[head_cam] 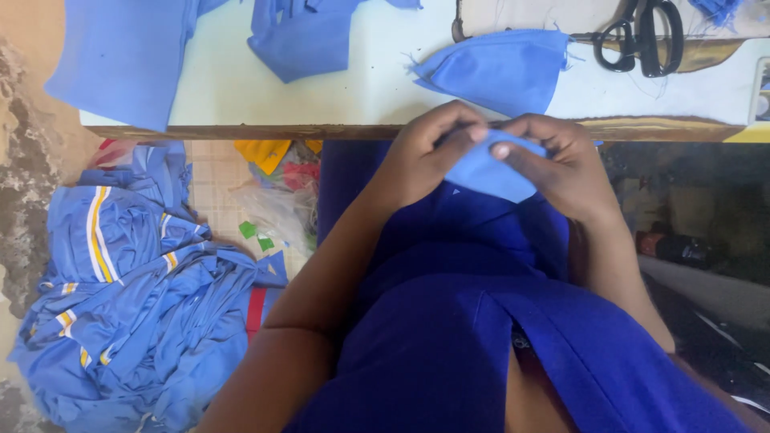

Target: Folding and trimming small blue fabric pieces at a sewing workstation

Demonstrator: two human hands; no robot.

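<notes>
Near the middle of the frame, the left hand (429, 152) and right hand (561, 164) pinch a small blue cloth piece (489, 172), fingers clamped on it, maybe folded. Black scissors (642, 36) lie upper right.

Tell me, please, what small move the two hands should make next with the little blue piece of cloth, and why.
Probably the next move is to press the fold flat. Both the left hand and the right hand pinch the small light-blue cloth piece above the lap, just below the edge of the white wooden table. The cloth looks bent over between the fingers, not yet lying flat.
</notes>
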